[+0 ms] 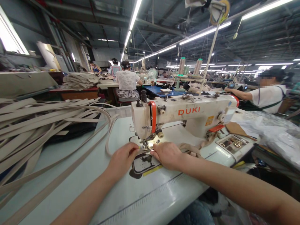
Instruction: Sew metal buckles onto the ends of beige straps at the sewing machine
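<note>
Feeding position at the DUKI sewing machine (185,109), on the pale table surface (77,175). My left hand (124,157) stood just left of the presser-foot area, thumb and forefinger pinched together on the beige fabric strip (142,152); my right hand (168,154) lay just right of it, fingers bent low, though I could not tell whether they gripped the strip or merely pressed upon it. The strip passed between my two hands at the needle area, back from the surface's near edge and its ruler scale (150,193). I judged it light, pliable and not fragile, firm enough to lie flat yet apt to twist; it was best held flat by its long edges, close to either side of the foot. Bunched fabric (189,149) lay beyond my right wrist. A heap of loose strips (47,122) covered the surface's far left corner, and a parts tray (234,145) sat towards its right edge.
</note>
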`<state>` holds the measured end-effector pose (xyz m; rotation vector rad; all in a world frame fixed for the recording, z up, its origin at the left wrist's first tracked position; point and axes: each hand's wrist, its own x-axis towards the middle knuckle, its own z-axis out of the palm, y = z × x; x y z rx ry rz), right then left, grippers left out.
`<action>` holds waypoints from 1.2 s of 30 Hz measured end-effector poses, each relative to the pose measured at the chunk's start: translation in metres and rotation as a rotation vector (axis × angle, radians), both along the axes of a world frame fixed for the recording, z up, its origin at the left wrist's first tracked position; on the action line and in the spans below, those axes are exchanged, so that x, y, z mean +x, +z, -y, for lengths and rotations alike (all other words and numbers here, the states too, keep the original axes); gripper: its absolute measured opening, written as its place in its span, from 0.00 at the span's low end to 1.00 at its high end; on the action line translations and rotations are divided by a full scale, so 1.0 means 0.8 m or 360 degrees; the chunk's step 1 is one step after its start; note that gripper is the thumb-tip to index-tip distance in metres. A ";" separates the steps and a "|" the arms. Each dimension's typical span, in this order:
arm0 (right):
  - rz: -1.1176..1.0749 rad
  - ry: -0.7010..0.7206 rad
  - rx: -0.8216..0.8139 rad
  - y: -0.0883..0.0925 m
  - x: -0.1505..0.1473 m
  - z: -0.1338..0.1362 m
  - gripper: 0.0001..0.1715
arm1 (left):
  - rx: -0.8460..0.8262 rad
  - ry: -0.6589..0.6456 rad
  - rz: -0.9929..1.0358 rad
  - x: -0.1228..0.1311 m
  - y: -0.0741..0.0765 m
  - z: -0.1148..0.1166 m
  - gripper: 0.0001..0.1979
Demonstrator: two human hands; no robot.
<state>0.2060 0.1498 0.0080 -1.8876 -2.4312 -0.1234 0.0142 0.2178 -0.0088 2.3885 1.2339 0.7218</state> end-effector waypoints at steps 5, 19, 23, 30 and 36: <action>0.0041 0.0037 0.0041 -0.002 -0.003 -0.005 0.22 | -0.0009 -0.0013 0.0026 0.001 0.002 0.001 0.10; -0.0055 0.0136 0.0037 -0.008 -0.003 -0.012 0.22 | 0.0007 -0.0012 0.0050 0.002 -0.001 -0.001 0.10; -0.0122 0.0151 0.0015 -0.013 -0.005 -0.011 0.22 | -0.0021 0.0011 0.0080 0.004 0.000 0.000 0.11; -0.0462 0.0169 0.0016 -0.014 0.014 0.019 0.22 | 0.0020 0.0212 0.0113 -0.031 0.035 -0.001 0.22; -0.0615 0.0080 0.0022 -0.021 0.032 0.042 0.23 | -0.0078 0.0169 -0.0345 -0.074 0.043 -0.012 0.24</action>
